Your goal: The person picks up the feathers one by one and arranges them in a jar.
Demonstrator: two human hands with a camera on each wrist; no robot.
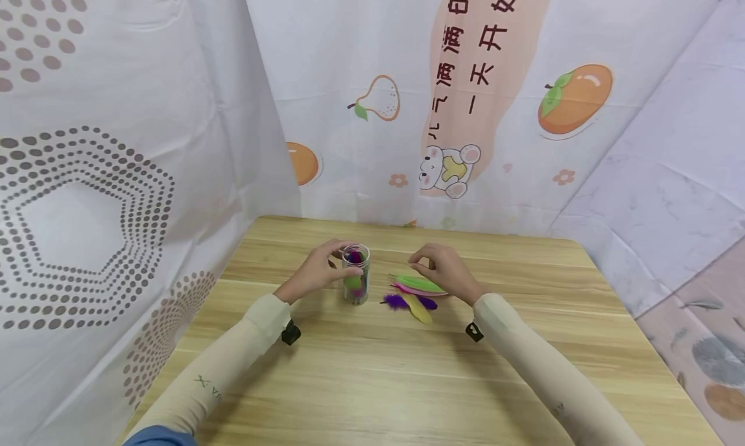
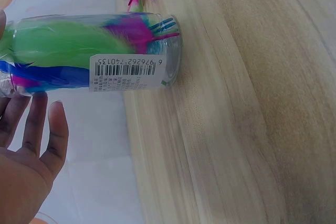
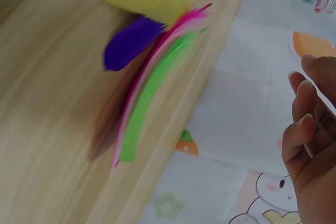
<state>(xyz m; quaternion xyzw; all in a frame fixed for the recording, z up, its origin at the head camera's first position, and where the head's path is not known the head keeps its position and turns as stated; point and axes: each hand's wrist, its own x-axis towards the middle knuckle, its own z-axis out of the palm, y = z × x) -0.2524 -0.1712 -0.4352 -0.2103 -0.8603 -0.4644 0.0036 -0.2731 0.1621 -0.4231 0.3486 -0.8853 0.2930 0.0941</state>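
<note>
Okay, my left hand (image 1: 317, 271) grips a feather-filled jar (image 1: 357, 291) | right hand (image 1: 447, 271) loosely curled, empty | loose feathers (image 1: 417, 306) near it on bench (image 1: 372, 381)

This is a curtained-off nook, with printed hangings (image 1: 349, 45) behind and beside a wood-grain table (image 1: 378, 381).

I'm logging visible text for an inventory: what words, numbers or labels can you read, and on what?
"6 976262 740135": barcode label on the clear jar.
"一天开始": backdrop cloth.
"满满的": same cloth; the characters leading into it are distorted.
Too blurred: small print under the barcode.
Too small or faint: marks on the left sleeve and right sleeve.
</note>
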